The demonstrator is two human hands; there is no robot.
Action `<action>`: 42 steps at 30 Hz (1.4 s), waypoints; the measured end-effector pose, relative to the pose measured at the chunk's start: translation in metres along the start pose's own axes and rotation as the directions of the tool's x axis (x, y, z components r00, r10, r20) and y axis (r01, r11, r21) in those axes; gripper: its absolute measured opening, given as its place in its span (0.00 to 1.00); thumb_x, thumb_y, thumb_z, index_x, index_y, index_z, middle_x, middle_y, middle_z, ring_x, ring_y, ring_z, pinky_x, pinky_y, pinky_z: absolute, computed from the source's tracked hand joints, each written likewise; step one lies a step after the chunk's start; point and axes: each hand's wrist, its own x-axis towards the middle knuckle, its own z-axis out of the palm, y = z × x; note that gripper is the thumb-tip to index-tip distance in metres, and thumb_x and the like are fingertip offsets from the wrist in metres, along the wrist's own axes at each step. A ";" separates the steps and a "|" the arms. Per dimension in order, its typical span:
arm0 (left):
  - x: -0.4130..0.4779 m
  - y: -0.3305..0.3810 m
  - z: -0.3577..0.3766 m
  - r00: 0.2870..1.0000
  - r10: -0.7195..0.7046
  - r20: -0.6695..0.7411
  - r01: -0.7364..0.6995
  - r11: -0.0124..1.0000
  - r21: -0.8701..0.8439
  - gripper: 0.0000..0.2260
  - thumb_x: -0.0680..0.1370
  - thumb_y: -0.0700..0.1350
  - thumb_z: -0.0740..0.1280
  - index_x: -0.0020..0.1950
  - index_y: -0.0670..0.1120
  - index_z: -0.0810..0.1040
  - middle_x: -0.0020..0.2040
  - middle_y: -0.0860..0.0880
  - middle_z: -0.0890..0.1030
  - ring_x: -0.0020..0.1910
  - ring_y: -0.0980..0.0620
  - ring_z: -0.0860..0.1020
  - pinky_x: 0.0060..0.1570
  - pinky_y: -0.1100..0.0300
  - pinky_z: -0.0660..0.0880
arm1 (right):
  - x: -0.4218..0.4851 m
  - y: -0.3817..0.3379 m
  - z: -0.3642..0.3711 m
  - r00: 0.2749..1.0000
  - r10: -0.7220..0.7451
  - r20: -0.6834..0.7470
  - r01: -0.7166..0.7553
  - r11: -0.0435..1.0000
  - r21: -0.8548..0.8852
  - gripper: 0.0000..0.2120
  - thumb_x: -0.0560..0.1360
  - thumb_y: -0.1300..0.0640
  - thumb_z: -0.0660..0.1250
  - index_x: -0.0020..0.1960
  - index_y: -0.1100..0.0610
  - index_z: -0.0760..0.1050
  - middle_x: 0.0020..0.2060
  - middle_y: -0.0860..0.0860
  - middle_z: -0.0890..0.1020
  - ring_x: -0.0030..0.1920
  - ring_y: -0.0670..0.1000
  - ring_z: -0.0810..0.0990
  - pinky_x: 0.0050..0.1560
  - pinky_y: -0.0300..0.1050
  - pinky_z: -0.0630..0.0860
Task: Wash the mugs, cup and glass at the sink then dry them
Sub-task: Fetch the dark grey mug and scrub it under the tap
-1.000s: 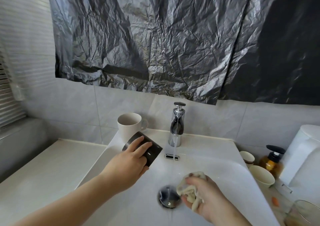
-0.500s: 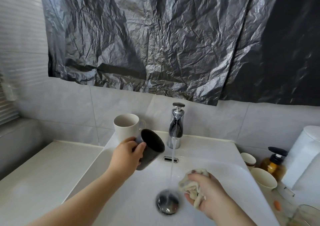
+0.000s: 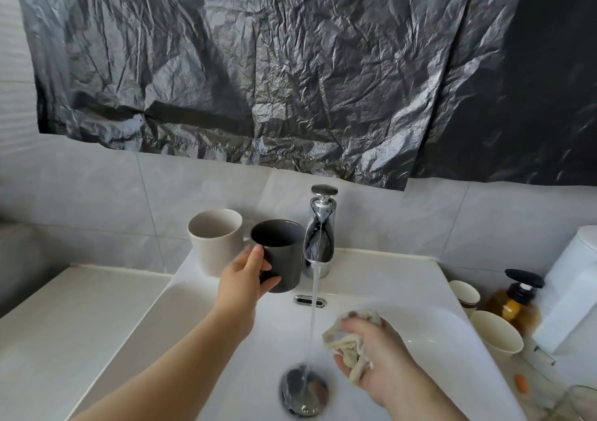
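Note:
My left hand [image 3: 240,280] grips a dark grey mug [image 3: 280,252], held upright at the sink's back rim between a cream mug [image 3: 215,239] and the chrome tap [image 3: 319,230]. Water runs from the tap down to the drain [image 3: 303,391] of the white sink [image 3: 200,307]. Over the basin, right of the stream, my right hand [image 3: 378,352] is closed on a crumpled beige cloth [image 3: 350,340]. A small cup [image 3: 465,293] and a cream cup [image 3: 496,333] stand on the right counter. The rim of a glass [image 3: 580,403] shows at the bottom right corner.
An amber soap pump bottle [image 3: 515,301] and a white roll-shaped object [image 3: 571,291] stand at the right. A small orange piece [image 3: 520,382] lies near the glass. A white counter [image 3: 64,323] stretches left of the sink. Black plastic sheeting [image 3: 290,65] hangs on the wall above.
My left hand has lifted the dark mug out of the basin, turned it from tilted to upright and brought it to the back rim beside the cream mug. The right hand has stayed.

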 end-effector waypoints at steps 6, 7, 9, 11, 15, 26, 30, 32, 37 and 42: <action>0.014 -0.009 0.006 0.999 0.028 0.022 -0.028 1.000 0.003 0.16 0.82 0.42 0.58 0.35 0.40 0.67 0.37 0.46 0.69 0.38 0.53 0.71 0.46 0.59 0.77 | 0.011 0.000 0.001 1.000 0.017 -0.014 -0.017 1.000 0.006 0.08 0.73 0.66 0.68 0.40 0.56 0.72 0.39 0.56 0.77 0.37 0.55 0.76 0.41 0.48 0.75; 0.016 -0.011 0.006 0.999 0.032 0.025 -0.032 0.999 0.012 0.16 0.82 0.42 0.58 0.35 0.40 0.68 0.37 0.46 0.70 0.39 0.52 0.72 0.46 0.60 0.77 | 0.012 0.000 0.001 1.000 0.023 -0.017 -0.023 1.000 0.001 0.08 0.73 0.66 0.68 0.41 0.56 0.72 0.39 0.56 0.77 0.37 0.55 0.76 0.40 0.48 0.75; 0.020 -0.012 0.007 0.999 0.028 0.026 -0.029 0.999 0.028 0.16 0.82 0.42 0.58 0.35 0.40 0.68 0.38 0.47 0.71 0.41 0.52 0.72 0.47 0.61 0.76 | 0.012 0.000 0.000 0.999 0.043 -0.011 -0.043 0.999 -0.007 0.08 0.73 0.66 0.68 0.41 0.56 0.72 0.39 0.56 0.77 0.39 0.56 0.76 0.29 0.43 0.76; 0.023 -0.012 0.006 0.999 0.025 0.028 -0.027 0.997 0.066 0.15 0.82 0.43 0.59 0.36 0.41 0.70 0.38 0.47 0.71 0.41 0.52 0.73 0.48 0.60 0.76 | 0.011 0.000 0.000 0.998 0.064 -0.010 -0.064 0.998 -0.008 0.08 0.74 0.65 0.67 0.41 0.55 0.71 0.39 0.56 0.76 0.41 0.57 0.76 0.18 0.34 0.69; 0.026 -0.008 -0.004 1.000 0.007 0.027 -0.014 0.964 0.267 0.11 0.80 0.49 0.62 0.42 0.44 0.73 0.40 0.48 0.74 0.42 0.49 0.73 0.53 0.52 0.75 | 0.007 0.002 -0.001 0.998 0.061 -0.014 -0.061 0.998 -0.035 0.08 0.73 0.65 0.68 0.42 0.55 0.71 0.42 0.57 0.76 0.41 0.57 0.76 0.17 0.32 0.67; -0.026 0.013 -0.026 1.000 0.021 -0.021 -0.007 0.855 0.518 0.14 0.77 0.46 0.67 0.61 0.47 0.71 0.51 0.48 0.75 0.49 0.46 0.74 0.51 0.52 0.73 | -0.039 0.005 -0.011 1.000 0.023 -0.004 -0.023 0.998 -0.062 0.08 0.74 0.66 0.66 0.41 0.55 0.71 0.39 0.58 0.76 0.40 0.58 0.74 0.14 0.30 0.62; -0.057 0.023 -0.034 0.998 -0.046 0.051 0.018 0.893 0.449 0.03 0.78 0.42 0.65 0.50 0.45 0.77 0.45 0.45 0.78 0.45 0.46 0.76 0.44 0.56 0.72 | -0.064 0.008 -0.014 1.000 -0.008 -0.001 0.008 0.997 -0.075 0.08 0.74 0.65 0.66 0.41 0.54 0.70 0.39 0.58 0.77 0.34 0.55 0.72 0.15 0.31 0.63; -0.075 0.024 -0.035 0.992 -0.074 0.102 0.020 0.890 0.456 0.03 0.78 0.41 0.65 0.46 0.46 0.77 0.44 0.45 0.78 0.44 0.47 0.77 0.41 0.58 0.72 | -0.077 0.012 -0.016 1.000 -0.028 0.004 0.028 0.996 -0.082 0.08 0.74 0.65 0.66 0.41 0.54 0.70 0.39 0.59 0.78 0.33 0.54 0.71 0.15 0.30 0.62; -0.113 0.017 -0.032 0.964 -0.168 0.208 0.045 0.868 0.494 0.07 0.77 0.41 0.64 0.40 0.46 0.76 0.43 0.45 0.78 0.42 0.48 0.77 0.42 0.58 0.72 | -0.106 0.020 -0.024 0.995 -0.101 -0.025 0.098 0.990 -0.104 0.10 0.73 0.66 0.65 0.38 0.55 0.69 0.41 0.60 0.78 0.31 0.54 0.74 0.18 0.32 0.65; -0.138 0.009 -0.024 0.919 -0.233 0.317 0.031 0.846 0.532 0.05 0.77 0.42 0.65 0.43 0.45 0.78 0.43 0.46 0.80 0.41 0.50 0.79 0.42 0.59 0.73 | -0.125 0.028 -0.039 0.979 -0.177 -0.103 0.162 0.978 -0.134 0.08 0.73 0.67 0.65 0.40 0.56 0.71 0.41 0.60 0.78 0.31 0.54 0.74 0.19 0.33 0.66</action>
